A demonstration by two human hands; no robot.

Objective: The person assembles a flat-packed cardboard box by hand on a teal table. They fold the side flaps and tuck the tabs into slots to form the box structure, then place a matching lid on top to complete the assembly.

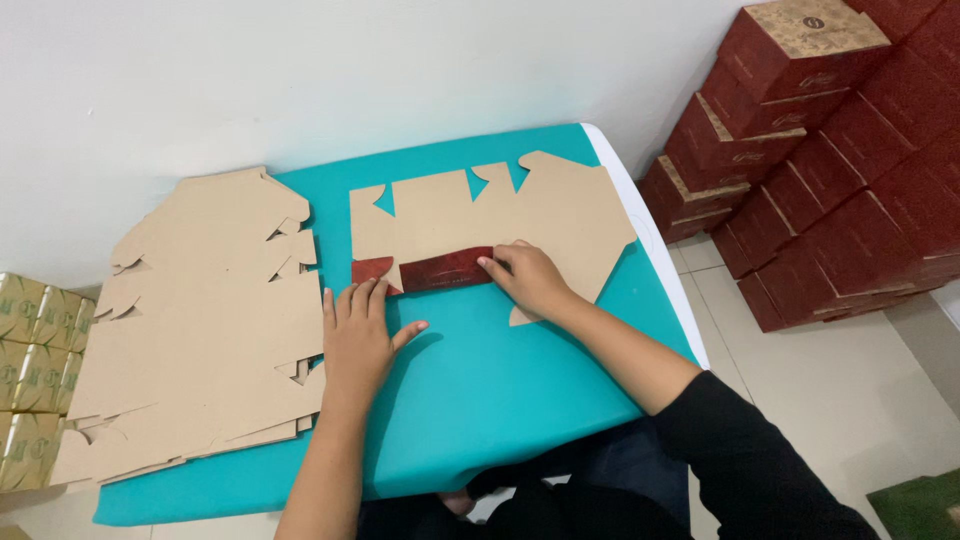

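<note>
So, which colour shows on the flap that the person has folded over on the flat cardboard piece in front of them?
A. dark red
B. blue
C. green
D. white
A: the folded flap of the flat cardboard blank shows a dark red printed face, pressed down by the right hand, while the left hand rests at its left end.

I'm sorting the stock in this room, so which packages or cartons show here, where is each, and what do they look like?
Flat carton blank: on the teal table, tan, one dark red flap folded over, under both hands.
Stack of flat blanks: table's left part, tan, die-cut.
Red boxes: stacked on the floor at right, dark red, tan tops.
Green-gold boxes: far left edge, small, patterned.
</note>
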